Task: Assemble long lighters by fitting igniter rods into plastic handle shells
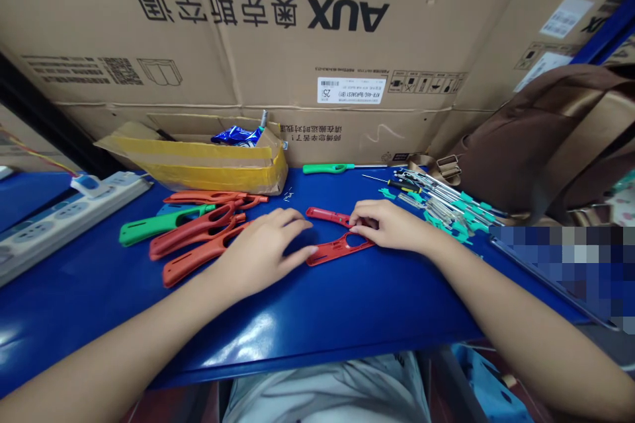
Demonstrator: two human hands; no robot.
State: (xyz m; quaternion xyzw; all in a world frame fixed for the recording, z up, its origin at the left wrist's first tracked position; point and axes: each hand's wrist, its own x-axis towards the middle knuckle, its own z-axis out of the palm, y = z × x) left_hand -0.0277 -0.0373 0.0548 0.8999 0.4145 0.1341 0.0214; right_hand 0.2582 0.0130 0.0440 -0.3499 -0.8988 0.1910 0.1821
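Observation:
A red plastic handle frame (333, 250) lies on the blue table (307, 317) between my hands. My right hand (389, 225) rests on its right end, fingers curled and pinching the frame near its loop. My left hand (262, 246) lies flat beside the frame's left end, fingers stretched out toward it, holding nothing. Just left of that hand sits a heap of several orange-red handle frames (198, 241) with one green handle frame (153, 225) among them.
A taped cardboard tray (208, 165) stands behind the heap, with a green-handled screwdriver (337, 168) to its right. Several screwdrivers and metal parts (436, 201) lie at right beside a brown bag (540, 139). A power strip (59, 218) lies far left. Large cardboard boxes (297, 33) wall the back.

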